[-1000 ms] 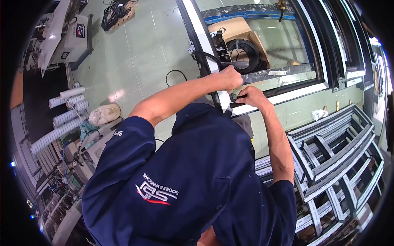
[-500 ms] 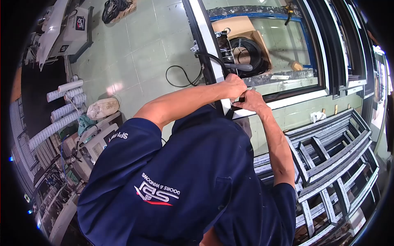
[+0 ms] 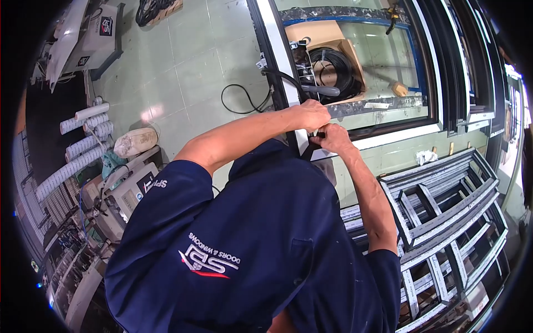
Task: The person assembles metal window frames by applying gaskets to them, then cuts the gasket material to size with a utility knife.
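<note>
My left hand (image 3: 313,115) is closed at the inner corner of a white-and-black window frame (image 3: 282,50). A black rubber strip (image 3: 287,76) arches over the frame's side and runs under that hand's fingers. Close beside it, my right hand (image 3: 335,139) pinches a short dark bit that looks like part of the same strip, at the frame's corner. Fingers hide most of what lies between the two hands. Just beyond my left hand is a tool with a grey handle (image 3: 325,90).
Inside the frame's opening, a cardboard box (image 3: 316,34) holds a black coil (image 3: 347,75). Stacked frames (image 3: 438,222) lean at the right. White rolls (image 3: 91,125) and a grey machine (image 3: 136,191) stand at the left. A loose black loop (image 3: 236,86) lies over the floor.
Both hands have shifted slightly left and drawn closer together at the corner. The view has also moved a little. The strip still passes under my left hand.
</note>
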### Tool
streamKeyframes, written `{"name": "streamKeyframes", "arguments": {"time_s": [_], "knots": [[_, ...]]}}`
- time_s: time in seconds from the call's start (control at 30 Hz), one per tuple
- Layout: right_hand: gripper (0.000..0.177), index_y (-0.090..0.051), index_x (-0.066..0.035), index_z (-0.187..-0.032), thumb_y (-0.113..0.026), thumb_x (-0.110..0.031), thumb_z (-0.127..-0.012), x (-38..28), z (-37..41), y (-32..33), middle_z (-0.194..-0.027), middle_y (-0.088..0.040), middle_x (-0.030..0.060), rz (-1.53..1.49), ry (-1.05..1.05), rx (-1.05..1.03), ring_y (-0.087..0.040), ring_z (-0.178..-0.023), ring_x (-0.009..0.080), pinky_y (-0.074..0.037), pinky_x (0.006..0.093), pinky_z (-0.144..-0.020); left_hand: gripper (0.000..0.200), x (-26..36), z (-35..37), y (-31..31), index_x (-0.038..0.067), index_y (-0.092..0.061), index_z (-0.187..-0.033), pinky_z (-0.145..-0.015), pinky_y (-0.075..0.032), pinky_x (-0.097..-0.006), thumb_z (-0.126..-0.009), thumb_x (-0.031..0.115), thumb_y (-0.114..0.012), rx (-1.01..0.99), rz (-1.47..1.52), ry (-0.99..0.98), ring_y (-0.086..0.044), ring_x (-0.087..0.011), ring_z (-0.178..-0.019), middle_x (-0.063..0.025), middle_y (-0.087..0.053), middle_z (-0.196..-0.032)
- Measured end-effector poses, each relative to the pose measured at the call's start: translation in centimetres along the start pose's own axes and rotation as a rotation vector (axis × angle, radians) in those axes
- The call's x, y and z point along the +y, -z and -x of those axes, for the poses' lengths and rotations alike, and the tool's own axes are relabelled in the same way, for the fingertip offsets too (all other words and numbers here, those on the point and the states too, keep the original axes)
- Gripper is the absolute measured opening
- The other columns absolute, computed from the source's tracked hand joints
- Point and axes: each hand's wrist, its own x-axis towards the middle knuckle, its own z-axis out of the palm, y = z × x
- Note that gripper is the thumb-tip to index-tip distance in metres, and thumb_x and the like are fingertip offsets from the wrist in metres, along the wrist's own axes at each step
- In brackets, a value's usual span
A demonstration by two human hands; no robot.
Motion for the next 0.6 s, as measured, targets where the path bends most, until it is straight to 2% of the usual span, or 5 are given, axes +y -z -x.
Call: {"name": "streamKeyframes", "arguments": {"time_s": [0.1, 0.3, 0.37, 0.47, 0.6], "knots": [[0.031, -0.074, -0.002, -0.1, -0.081, -0.021, -0.078, 3.8, -1.5, -0.2, -0.086, -0.074, 0.017, -0.165, 0.211, -0.043, -0.069, -0.079, 0.0324, -0.053, 0.0389, -0.078, 0.022, 0.2, 0.6, 0.1, 0.004, -0.078, -0.088, -0.071, -0.058, -0.0435, -0.066, 0.009, -0.078, 0.028, -0.005, 0.004, -0.074, -0.0317, -0.089, -0.0145, -0.075, -0.088], [0.024, -0.075, -0.001, -0.092, -0.083, -0.019, -0.078, 5.3, -0.2, 1.3, -0.076, -0.071, 0.0126, -0.239, 0.031, -0.031, -0.064, -0.068, 0.0224, -0.051, 0.0348, -0.069, 0.027, 0.2, 0.0, -1.1, 0.004, -0.078, -0.083, -0.069, -0.058, -0.0427, -0.058, 0.013, -0.084, 0.057, -0.018, 0.036, -0.074, -0.0308, -0.086, -0.0144, -0.074, -0.082], [0.024, -0.075, -0.002, -0.091, -0.083, -0.02, -0.078, 4.7, -0.2, 1.8, -0.073, -0.07, 0.0109, -0.209, 0.031, -0.028, -0.063, -0.067, 0.0214, -0.049, 0.0345, -0.067, 0.025, 0.3, -0.1, -0.6, 0.003, -0.078, -0.087, -0.07, -0.058, -0.0426, -0.063, 0.01, -0.083, 0.025, -0.012, 0.037, -0.074, -0.0309, -0.088, -0.0152, -0.075, -0.086], [0.029, -0.077, -0.006, -0.091, -0.085, -0.029, -0.074, 3.7, -0.3, 2.4, -0.083, -0.072, 0.0147, -0.032, -0.005, -0.057, -0.069, -0.083, 0.0341, -0.053, 0.0412, -0.076, 0.024, 0.5, 0.0, -0.3, 0.005, -0.078, -0.086, -0.07, -0.058, -0.0428, -0.063, 0.01, -0.081, 0.008, -0.033, -0.017, -0.074, -0.031, -0.088, -0.0145, -0.075, -0.086], [0.027, -0.073, -0.006, -0.094, -0.084, -0.023, -0.075, 5.1, 0.3, 1.6, -0.088, -0.073, 0.0143, -0.191, 0.17, 0.067, -0.069, -0.087, 0.0342, -0.053, 0.0417, -0.08, 0.02, -0.7, 0.6, -0.5, 0.007, -0.076, -0.081, -0.07, -0.056, -0.0432, -0.062, 0.011, -0.077, 0.022, -0.047, -0.196, -0.072, -0.0324, -0.086, -0.0144, -0.073, -0.084]]}}
